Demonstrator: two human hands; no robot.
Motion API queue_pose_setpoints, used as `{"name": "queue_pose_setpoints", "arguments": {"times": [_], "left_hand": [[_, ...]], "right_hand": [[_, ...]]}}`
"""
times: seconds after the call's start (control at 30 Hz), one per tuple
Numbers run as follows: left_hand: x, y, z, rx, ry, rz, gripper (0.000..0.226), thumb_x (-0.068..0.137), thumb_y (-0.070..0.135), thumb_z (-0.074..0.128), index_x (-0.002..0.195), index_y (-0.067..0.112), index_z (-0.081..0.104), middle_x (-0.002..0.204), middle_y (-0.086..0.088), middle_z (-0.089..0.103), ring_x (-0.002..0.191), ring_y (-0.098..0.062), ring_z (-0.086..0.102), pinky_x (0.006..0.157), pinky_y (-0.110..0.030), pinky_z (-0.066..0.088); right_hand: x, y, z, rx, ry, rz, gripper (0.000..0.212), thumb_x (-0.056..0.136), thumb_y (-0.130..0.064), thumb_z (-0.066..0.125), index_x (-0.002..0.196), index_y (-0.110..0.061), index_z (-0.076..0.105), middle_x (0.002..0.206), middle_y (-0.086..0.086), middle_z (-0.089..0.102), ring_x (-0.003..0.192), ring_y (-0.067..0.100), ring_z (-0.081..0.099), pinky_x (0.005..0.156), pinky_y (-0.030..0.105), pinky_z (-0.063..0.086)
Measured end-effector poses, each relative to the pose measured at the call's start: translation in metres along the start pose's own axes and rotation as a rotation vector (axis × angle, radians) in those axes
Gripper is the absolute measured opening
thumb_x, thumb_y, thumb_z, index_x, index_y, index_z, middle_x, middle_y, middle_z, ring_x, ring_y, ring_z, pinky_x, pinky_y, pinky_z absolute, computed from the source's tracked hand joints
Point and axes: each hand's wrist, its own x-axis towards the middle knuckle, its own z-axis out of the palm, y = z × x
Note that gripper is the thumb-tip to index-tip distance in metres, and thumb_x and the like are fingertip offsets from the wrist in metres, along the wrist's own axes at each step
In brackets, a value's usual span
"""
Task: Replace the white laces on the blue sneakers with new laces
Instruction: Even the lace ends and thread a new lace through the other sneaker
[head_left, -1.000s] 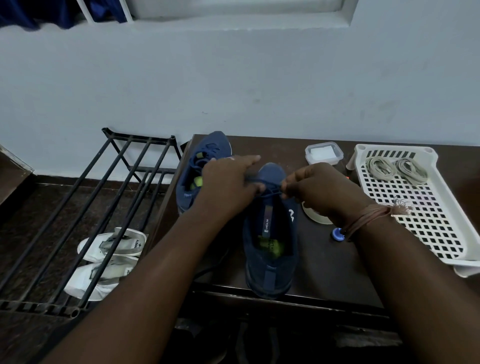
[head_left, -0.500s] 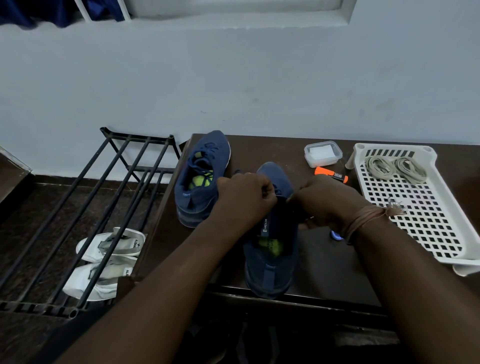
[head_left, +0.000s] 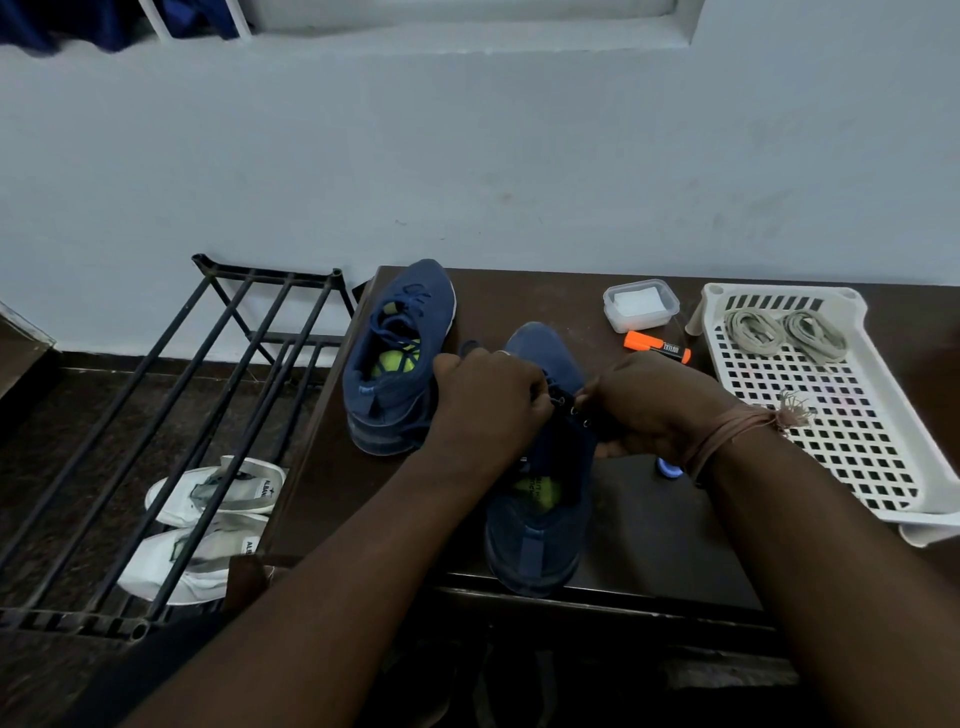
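The near dark-blue fabric sneaker (head_left: 540, 499), at the brown table's (head_left: 649, 540) front edge, is being laced: its dark lace (head_left: 558, 397) is being pinched by the left hand (head_left: 488, 400) and right hand (head_left: 649, 410). Next, an eyelet likely needs threading.

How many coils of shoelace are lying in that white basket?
2. Both coiled laces lie side by side at the far end of the white basket: the left coil and the right coil. Nothing else shows in the basket.
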Motion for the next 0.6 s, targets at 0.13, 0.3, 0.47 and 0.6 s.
{"name": "queue_pose_setpoints", "arguments": {"times": [0.13,0.3,0.47,0.6], "left_hand": [[-0.001,0.005,0.001,-0.007,0.000,0.003,0.022,0.090,0.039,0.057,0.083,0.029,0.075,0.079,0.004,0.064,0.089,-0.022,0.060,0.078,-0.038,0.020],[0.000,0.002,0.004,-0.054,-0.017,0.010,0.020,0.091,0.039,0.056,0.087,0.031,0.073,0.088,0.006,0.068,0.094,-0.022,0.060,0.081,-0.040,0.028],[0.001,-0.001,-0.011,-0.323,-0.088,-0.109,0.011,0.092,0.042,0.063,0.096,0.036,0.072,0.096,0.014,0.072,0.104,-0.011,0.062,0.092,-0.039,0.033],[0.009,-0.015,-0.033,-0.554,-0.038,-0.294,0.016,0.095,0.025,0.055,0.092,0.035,0.068,0.092,0.016,0.069,0.092,-0.009,0.066,0.094,-0.045,0.052]], "right_hand": [[0.000,-0.006,0.001,-0.015,0.001,0.035,0.016,0.094,-0.009,0.059,0.107,0.000,0.060,0.106,0.018,0.065,0.079,0.026,0.067,0.060,0.037,0.059],[0.000,-0.011,0.006,0.048,-0.024,0.127,0.023,0.102,-0.020,0.054,0.111,-0.002,0.065,0.100,0.017,0.068,0.072,0.024,0.065,0.063,0.035,0.058],[0.004,-0.008,0.011,0.014,0.118,0.045,0.016,0.098,-0.012,0.055,0.090,-0.001,0.063,0.078,0.015,0.064,0.057,0.020,0.058,0.054,0.032,0.052],[-0.003,-0.025,-0.004,0.419,0.415,-0.404,0.022,0.096,0.001,0.043,0.076,-0.005,0.049,0.082,0.020,0.058,0.072,0.030,0.063,0.076,0.040,0.057]]}}
